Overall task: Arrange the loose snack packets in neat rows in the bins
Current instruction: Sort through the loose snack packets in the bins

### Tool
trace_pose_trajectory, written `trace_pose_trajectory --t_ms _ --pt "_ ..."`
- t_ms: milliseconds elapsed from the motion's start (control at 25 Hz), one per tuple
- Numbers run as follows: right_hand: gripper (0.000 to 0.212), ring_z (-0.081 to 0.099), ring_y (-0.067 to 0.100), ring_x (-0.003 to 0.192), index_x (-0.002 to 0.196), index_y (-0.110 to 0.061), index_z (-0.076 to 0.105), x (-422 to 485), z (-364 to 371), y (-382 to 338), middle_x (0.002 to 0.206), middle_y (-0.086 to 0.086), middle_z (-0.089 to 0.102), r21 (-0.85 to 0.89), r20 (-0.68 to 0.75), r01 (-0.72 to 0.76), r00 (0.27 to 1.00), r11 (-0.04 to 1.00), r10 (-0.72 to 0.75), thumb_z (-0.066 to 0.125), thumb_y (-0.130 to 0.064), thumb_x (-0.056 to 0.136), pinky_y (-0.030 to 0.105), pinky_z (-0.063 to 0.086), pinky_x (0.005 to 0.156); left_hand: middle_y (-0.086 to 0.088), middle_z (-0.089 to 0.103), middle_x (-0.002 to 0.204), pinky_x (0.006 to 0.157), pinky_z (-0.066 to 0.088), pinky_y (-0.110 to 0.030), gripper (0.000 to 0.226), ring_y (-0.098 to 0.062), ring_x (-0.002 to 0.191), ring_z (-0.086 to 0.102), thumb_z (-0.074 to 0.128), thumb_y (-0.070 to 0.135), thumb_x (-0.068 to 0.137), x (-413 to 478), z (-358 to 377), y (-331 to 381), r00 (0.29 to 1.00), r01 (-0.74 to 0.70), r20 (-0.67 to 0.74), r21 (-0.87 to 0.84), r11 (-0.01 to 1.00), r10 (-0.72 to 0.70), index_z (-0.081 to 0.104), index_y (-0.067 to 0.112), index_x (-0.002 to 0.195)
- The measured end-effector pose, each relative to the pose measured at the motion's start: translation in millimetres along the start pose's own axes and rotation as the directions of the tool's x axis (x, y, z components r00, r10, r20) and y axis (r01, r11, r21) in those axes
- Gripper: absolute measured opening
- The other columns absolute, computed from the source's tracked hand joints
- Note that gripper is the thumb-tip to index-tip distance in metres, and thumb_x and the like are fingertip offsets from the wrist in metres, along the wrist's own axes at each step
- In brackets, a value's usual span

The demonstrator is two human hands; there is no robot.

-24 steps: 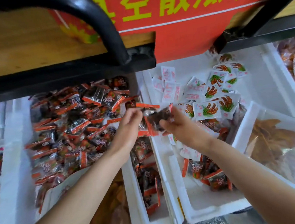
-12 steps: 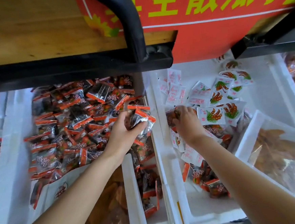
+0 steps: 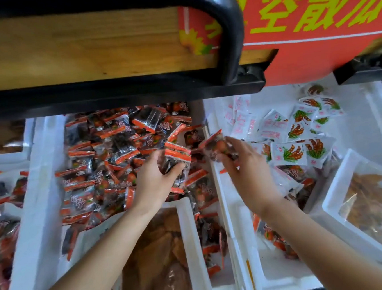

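Observation:
Two white foam bins stand side by side under a shelf. The left bin (image 3: 47,160) is heaped with dark snack packets with orange edges (image 3: 108,149). My left hand (image 3: 153,182) grips a small stack of these packets (image 3: 175,163) over the bin's right side. My right hand (image 3: 242,166) holds another dark packet with an orange edge (image 3: 217,146) above the wall between the bins. The right bin (image 3: 367,131) holds white packets with a red and green print (image 3: 292,134) at the back and a few dark packets (image 3: 277,238) near the front.
A wooden shelf with a black metal frame (image 3: 122,93) and a curved black bar (image 3: 228,27) overhangs the bins' far ends. A red banner (image 3: 313,32) hangs at the right. White trays of wrapped brown snacks sit at the front centre (image 3: 162,261) and right (image 3: 373,203).
My right hand has lifted a dark packet out of the right bin and carried it left toward the dividing wall. My left hand still holds its stack. The camera has swung left.

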State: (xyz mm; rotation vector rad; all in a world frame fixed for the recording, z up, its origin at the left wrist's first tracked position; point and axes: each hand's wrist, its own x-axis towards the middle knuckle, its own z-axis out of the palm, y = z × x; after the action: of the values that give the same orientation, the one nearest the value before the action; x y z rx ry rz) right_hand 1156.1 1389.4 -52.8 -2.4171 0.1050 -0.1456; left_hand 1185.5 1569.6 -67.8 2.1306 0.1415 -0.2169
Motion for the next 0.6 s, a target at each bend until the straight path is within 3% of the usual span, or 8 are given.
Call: trace_pose_trajectory --t_ms 160,280,360,440,520,600 --pt "0.032 0.06 0.03 0.1 0.125 -0.01 0.053 14.1 46.8 -43.3 0.112 0.012 0.064 -0.052 0.197 -0.002 0.98 0.999 0.012 0.054 -0.021 0.095 0.034 0.045 0.082 -0.002 0.061 0.122 0.082 0.033 -0.013 0.049 -0.02 0.121 0.054 0.069 0.024 0.089 14.2 -54.4 -24.1 0.998 0.014 -0.069 0.124 0.992 -0.005 0.054 0.005 0.131" --pt "0.028 0.061 0.029 0.091 0.123 -0.009 0.054 32.0 87.3 -89.1 0.108 0.015 0.066 -0.023 0.268 -0.013 0.963 1.0 0.019 0.05 -0.018 0.096 0.032 0.044 0.073 -0.003 0.062 0.106 0.076 0.033 -0.017 0.034 -0.017 0.103 0.057 0.067 0.025 0.09 37.1 -99.5 -50.2 0.991 -0.006 -0.133 0.209 0.978 0.035 0.061 0.003 0.115" --pt "0.031 0.058 0.034 0.102 0.125 -0.006 0.051 41.3 110.8 -119.0 0.115 0.018 0.062 -0.006 0.215 -0.055 0.975 0.998 0.055 0.049 -0.013 0.096 0.032 0.04 0.08 -0.009 0.064 0.103 0.075 0.037 -0.024 0.031 -0.022 0.099 0.06 0.067 0.025 0.091 49.6 -119.5 -63.5 0.989 -0.017 -0.142 0.182 0.983 0.044 0.061 0.001 0.111" --pt "0.044 0.044 0.034 0.123 0.136 -0.006 0.039 39.7 134.9 -139.0 0.134 0.018 0.047 -0.146 0.186 -0.08 0.977 0.986 0.107 0.048 -0.008 0.094 0.028 0.031 0.096 -0.017 0.062 0.117 0.088 0.041 -0.029 0.034 -0.029 0.11 0.058 0.062 0.022 0.094 51.5 -137.1 -78.0 0.995 -0.04 -0.081 0.173 0.984 0.054 0.058 0.001 0.119" --pt "0.054 0.031 0.036 0.132 0.141 -0.006 0.031 25.1 158.1 -158.6 0.14 0.018 0.038 -0.375 0.158 0.024 0.987 0.927 0.038 0.05 -0.009 0.09 0.04 0.025 0.111 -0.021 0.053 0.125 0.099 0.04 -0.036 0.036 -0.036 0.115 0.054 0.058 0.017 0.096 34.7 -163.4 -101.1 0.991 -0.116 -0.037 0.279 0.953 0.131 0.053 0.001 0.128" --pt "0.046 0.047 0.043 0.117 0.128 -0.001 0.046 1.7 180.7 -184.6 0.122 0.023 0.05 -0.373 0.168 0.216 0.972 0.902 -0.163 0.049 -0.004 0.083 0.046 0.041 0.099 -0.023 0.055 0.12 0.095 0.046 -0.042 0.034 -0.042 0.108 0.057 0.054 0.014 0.093 3.2 -195.6 -137.1 0.952 -0.242 -0.054 0.466 0.851 0.3 0.058 0.001 0.125"
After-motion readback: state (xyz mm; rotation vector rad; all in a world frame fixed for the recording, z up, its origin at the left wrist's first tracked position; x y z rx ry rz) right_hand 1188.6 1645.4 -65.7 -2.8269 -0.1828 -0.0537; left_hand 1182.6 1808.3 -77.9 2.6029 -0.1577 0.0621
